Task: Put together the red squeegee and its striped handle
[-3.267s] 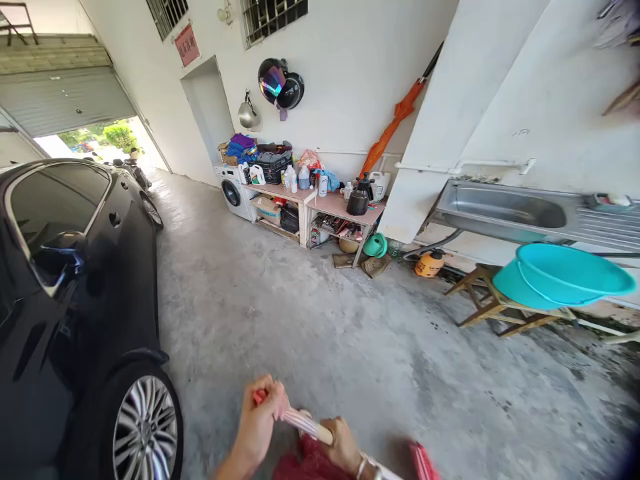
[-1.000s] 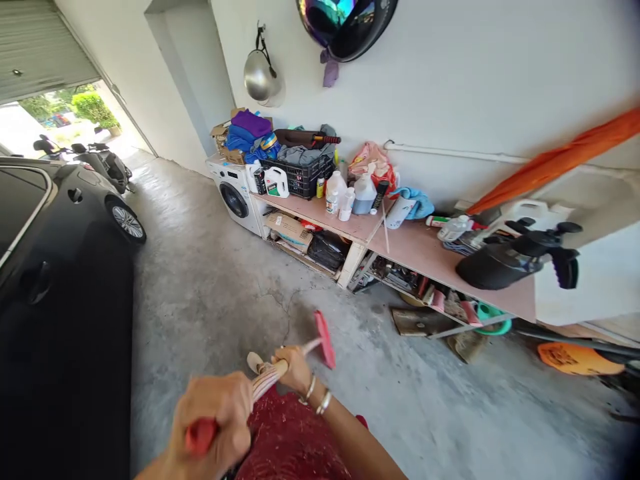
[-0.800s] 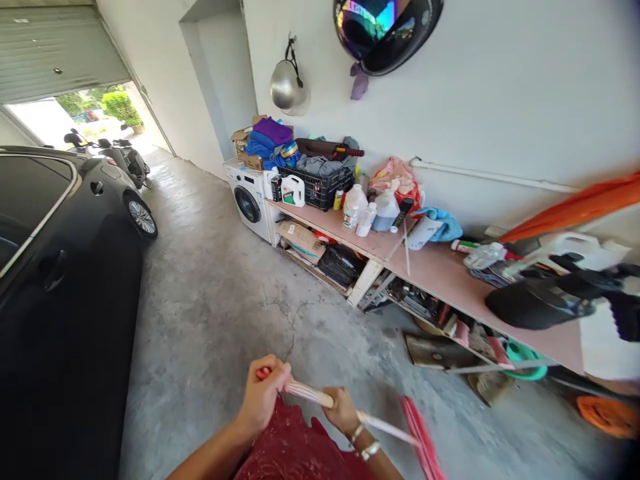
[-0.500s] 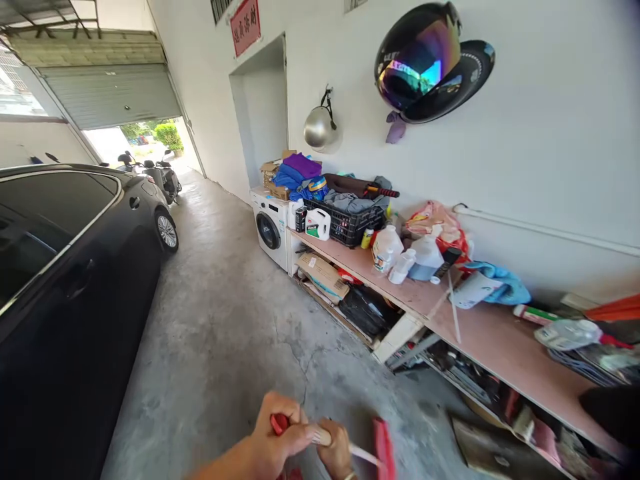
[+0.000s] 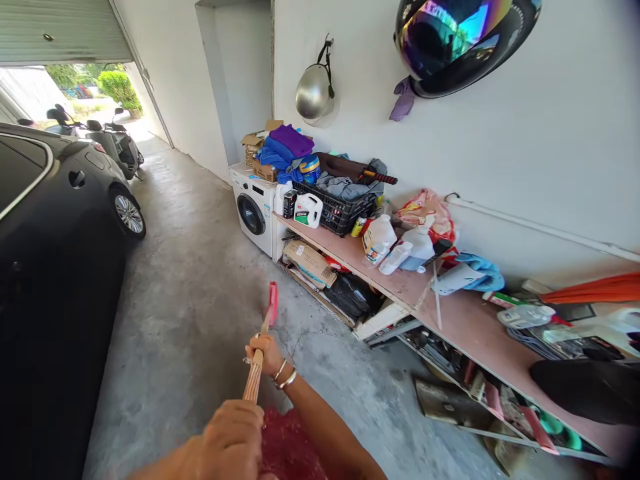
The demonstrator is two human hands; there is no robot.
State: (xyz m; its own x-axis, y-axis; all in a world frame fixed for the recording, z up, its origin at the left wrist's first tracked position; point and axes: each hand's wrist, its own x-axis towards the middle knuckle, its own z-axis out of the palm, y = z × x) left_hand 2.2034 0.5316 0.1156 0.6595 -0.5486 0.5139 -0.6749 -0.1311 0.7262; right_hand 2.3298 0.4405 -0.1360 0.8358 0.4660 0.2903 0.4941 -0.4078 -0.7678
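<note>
Both hands hold a broom (image 5: 260, 347) that points away over the concrete floor (image 5: 200, 313). The left hand (image 5: 233, 443), near and low in view, has its grip clamped round the near end of the striped handle. The right hand (image 5: 265, 353), farther out with bangles at the wrist, has its grip clamped round the handle too, closer to the pink head (image 5: 273, 303), which stands edge-on above the floor; whether it touches the floor cannot be told. Red cloth (image 5: 290, 450) shows just below the arms.

On the left stands a dark car (image 5: 45, 267), with scooters (image 5: 107, 137) beyond it by the open doorway. On the right a long tabletop (image 5: 465, 323) runs along the white wall, carrying jugs (image 5: 380, 237), a black crate (image 5: 340, 203) of cloths and a blue rag (image 5: 480, 267), with boxes and bags on the shelf beneath. At its far end is a washer (image 5: 253, 210) piled with folded cloth. On the wall hang a silver helmet (image 5: 313, 93) and a dark helmet (image 5: 460, 37) with a mirrored visor.
</note>
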